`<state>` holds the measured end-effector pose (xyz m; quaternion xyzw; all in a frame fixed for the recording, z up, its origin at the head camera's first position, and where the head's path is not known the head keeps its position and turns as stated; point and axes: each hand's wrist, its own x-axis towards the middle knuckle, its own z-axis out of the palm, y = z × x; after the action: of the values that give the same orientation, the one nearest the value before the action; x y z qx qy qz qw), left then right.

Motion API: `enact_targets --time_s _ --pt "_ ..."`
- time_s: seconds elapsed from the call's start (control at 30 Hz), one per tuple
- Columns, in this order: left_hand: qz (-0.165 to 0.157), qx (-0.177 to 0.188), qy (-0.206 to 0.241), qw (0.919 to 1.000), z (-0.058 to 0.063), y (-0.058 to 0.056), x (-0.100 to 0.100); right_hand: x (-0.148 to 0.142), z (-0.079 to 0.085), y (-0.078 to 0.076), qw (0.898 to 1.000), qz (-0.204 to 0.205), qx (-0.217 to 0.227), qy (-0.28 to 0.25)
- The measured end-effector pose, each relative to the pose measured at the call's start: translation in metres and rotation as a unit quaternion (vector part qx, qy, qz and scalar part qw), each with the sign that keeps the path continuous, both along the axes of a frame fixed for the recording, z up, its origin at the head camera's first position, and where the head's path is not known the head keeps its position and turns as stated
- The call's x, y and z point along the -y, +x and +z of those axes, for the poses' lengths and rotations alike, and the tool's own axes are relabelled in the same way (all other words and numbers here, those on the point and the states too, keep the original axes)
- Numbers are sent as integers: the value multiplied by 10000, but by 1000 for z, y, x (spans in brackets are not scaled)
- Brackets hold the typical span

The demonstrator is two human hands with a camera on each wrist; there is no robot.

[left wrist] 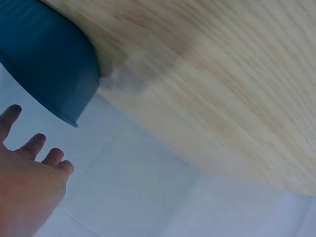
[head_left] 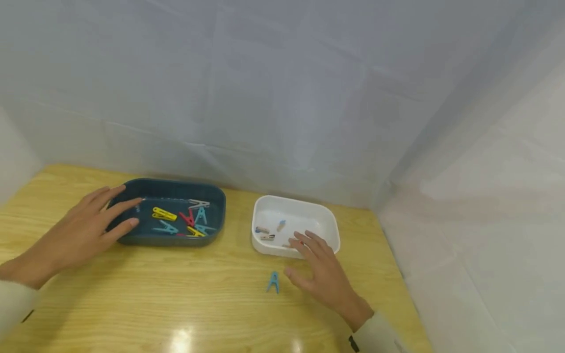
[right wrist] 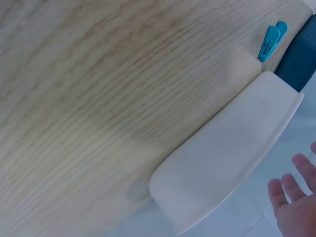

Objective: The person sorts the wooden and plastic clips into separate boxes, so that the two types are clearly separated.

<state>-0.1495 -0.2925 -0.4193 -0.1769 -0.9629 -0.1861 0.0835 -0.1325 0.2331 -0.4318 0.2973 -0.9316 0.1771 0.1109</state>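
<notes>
My left hand (head_left: 90,225) is over the left end of a dark blue tray (head_left: 216,196), fingers spread and holding nothing. Several plastic clothespins lie in that tray, among them a yellow clothespin (head_left: 164,214) and a red clothespin (head_left: 187,217). Over the front right of a white tray (head_left: 328,220) hovers my right hand (head_left: 322,272), its fingers extended and nothing in them. Small wooden clothespins (head_left: 262,230) sit inside the white tray, one partly hidden by the fingers. A light blue clothespin (head_left: 273,282) rests on the table just left of my right thumb; the right wrist view shows it too.
Both trays stand near the back of a wooden table (head_left: 198,284), with a strip of tabletop between them. Pale cloth (head_left: 282,98) hangs behind the table, and another white sheet (head_left: 476,235) runs along its right side.
</notes>
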Motion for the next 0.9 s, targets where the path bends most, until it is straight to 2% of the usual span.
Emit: enact_targets --time_s 0.2,0.4,0.57,0.9 --pt "-115 49 0 9999 -10 2 11 5 -4 7 9985 508 -191 -104" --pt "-114 349 -174 9992 -20 5 17 7 -11 10 9958 868 -127 246" --pt "-83 313 -300 9990 -27 7 19 5 -17 9 9928 1126 -22 403" --pt "-117 264 -293 9992 -33 11 22 4 -30 2 9793 1871 -298 705"
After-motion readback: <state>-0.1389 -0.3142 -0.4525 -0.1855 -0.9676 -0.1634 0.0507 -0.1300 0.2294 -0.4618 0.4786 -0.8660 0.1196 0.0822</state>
